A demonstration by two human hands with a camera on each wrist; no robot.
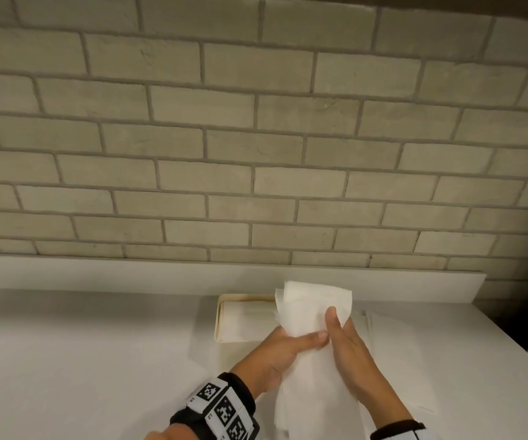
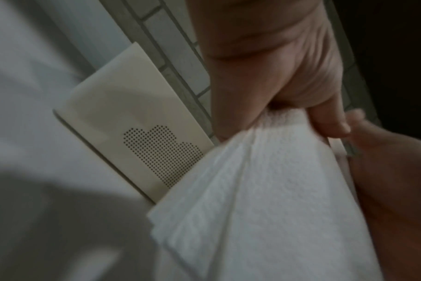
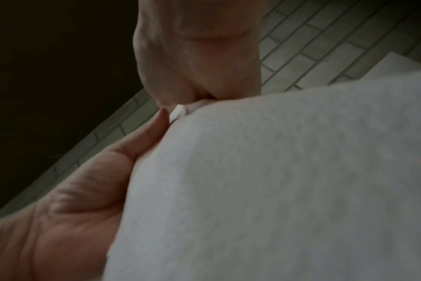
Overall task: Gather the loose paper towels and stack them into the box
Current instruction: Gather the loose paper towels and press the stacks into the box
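Both hands grip one bundle of paper towels [image 1: 312, 315] held upright above the white surface [image 1: 81, 360], just in front of the box [image 1: 220, 325]. The left hand [image 1: 283, 347] wraps the bundle from the box's side, thumb across the front; the right hand [image 1: 348, 344] clasps it from the far side. The open, cream-coloured box lies flat near the brick wall [image 1: 256, 138] and holds folded towels. More towels [image 1: 383, 331] lie on the surface beyond the bundle, away from the box.
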